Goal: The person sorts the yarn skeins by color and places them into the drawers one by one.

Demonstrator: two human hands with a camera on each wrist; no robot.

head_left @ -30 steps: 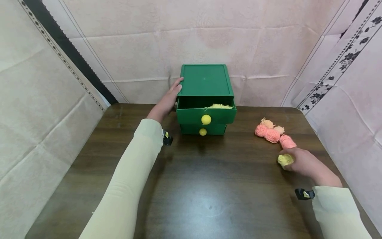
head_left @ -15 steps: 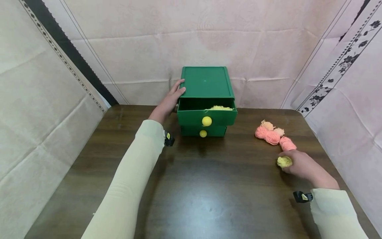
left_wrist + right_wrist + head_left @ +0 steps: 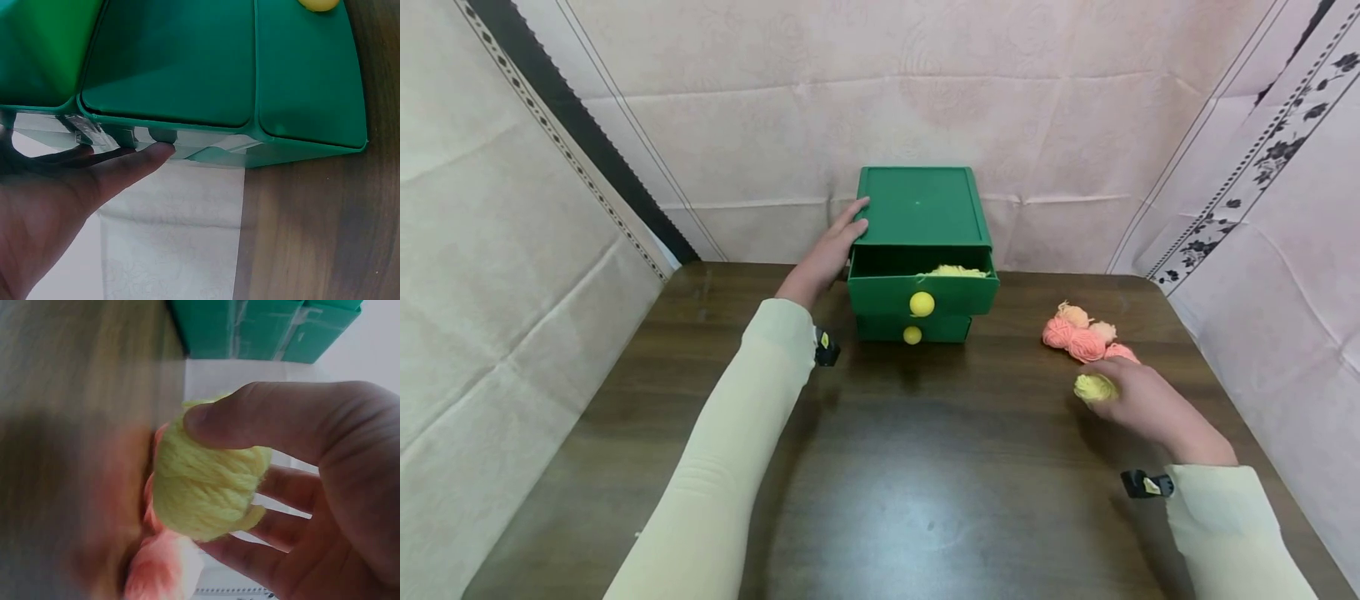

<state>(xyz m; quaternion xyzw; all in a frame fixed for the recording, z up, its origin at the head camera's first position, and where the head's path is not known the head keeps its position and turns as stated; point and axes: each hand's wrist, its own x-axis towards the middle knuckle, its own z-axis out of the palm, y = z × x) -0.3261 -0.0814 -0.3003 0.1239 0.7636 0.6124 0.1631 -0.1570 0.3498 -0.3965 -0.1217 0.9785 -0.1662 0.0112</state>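
My right hand pinches a yellow ball of yarn between thumb and fingers, over the right part of the table. Just behind it lie several pink and peach yarn balls, one partly covered by the hand. Against the left side of a green drawer box rests my left hand; in the left wrist view its fairly straight fingers touch the box's side. The upper drawer is pulled out, with yellow yarn showing inside. Below it, the lower drawer looks closed.
Both drawers have yellow round knobs. The box stands at the back of a dark wooden table, near a pale cloth backdrop. Similar cloth hangs along the left and right sides.
My right hand has lifted the yellow yarn ball slightly and moved it left, toward the box. The left hand stays on the box, its fingertips slightly higher at the top edge.
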